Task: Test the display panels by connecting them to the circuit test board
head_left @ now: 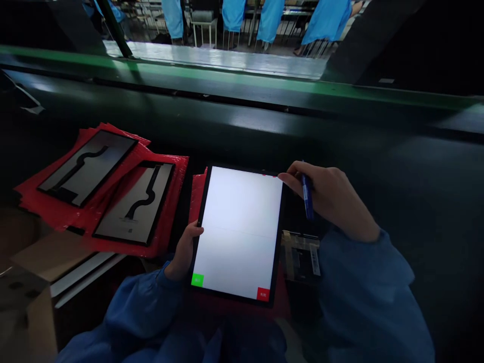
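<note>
Far left, a cardboard box sits at the near edge of your station, with white sheets protruding from it. Just beyond it, a black-framed panel and a second panel lie side by side on overlapping red bubble-wrap bags, their corners close but not touching.

Moving right, your left hand grips the lower-left edge of a tablet, which lies tilted over another red bag. The tablet's left edge sits just beside the panels' wrapping, leaving only a narrow gap. Its screen is lit white, with a green button in the lower-left corner and a red button in the lower-right.

Your right hand is clenched around a blue pen, with the index fingertip touching the tablet's top-right corner. Just below that hand, a taped dark package sits beside the tablet's right edge (its label is unreadable). The dark bench continues past your right sleeve as the widest stretch of working surface.
</note>
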Action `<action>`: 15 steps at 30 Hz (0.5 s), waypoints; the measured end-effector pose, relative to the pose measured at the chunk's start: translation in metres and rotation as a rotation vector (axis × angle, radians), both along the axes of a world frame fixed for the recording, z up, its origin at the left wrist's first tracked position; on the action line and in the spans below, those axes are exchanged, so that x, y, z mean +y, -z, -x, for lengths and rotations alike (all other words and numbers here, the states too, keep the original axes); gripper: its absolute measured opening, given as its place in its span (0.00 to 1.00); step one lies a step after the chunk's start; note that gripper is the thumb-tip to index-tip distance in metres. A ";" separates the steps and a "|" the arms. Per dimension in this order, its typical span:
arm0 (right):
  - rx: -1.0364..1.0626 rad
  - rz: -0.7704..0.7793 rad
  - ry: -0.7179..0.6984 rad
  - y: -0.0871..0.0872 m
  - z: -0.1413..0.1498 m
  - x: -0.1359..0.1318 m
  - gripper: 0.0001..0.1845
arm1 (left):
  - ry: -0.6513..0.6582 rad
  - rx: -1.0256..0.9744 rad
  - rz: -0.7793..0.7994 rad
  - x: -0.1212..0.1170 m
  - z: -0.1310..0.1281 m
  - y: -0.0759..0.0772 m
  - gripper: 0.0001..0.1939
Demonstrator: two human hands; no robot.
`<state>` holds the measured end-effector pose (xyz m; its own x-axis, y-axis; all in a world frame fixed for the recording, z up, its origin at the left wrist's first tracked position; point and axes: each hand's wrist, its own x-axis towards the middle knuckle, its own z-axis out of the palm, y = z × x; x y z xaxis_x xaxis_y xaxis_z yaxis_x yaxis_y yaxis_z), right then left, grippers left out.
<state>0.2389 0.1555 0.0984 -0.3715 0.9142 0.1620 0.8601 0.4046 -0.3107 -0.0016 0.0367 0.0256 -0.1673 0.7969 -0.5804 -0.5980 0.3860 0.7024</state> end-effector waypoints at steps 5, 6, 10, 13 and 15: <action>0.026 -0.224 -0.056 -0.010 0.004 -0.022 0.22 | 0.025 -0.011 -0.041 0.000 -0.002 -0.004 0.08; 0.064 -0.235 -0.121 -0.014 0.007 -0.031 0.21 | 0.020 -0.019 -0.032 -0.001 -0.002 -0.005 0.08; 0.183 -0.177 -0.476 -0.029 0.016 -0.068 0.15 | 0.036 -0.030 -0.045 -0.002 -0.001 -0.003 0.10; 0.224 -0.096 -0.647 -0.033 0.019 -0.088 0.14 | 0.108 -0.007 -0.108 -0.004 0.001 0.003 0.12; 0.244 -0.042 -0.699 -0.031 0.019 -0.095 0.14 | 0.128 0.011 -0.134 -0.005 0.001 0.006 0.12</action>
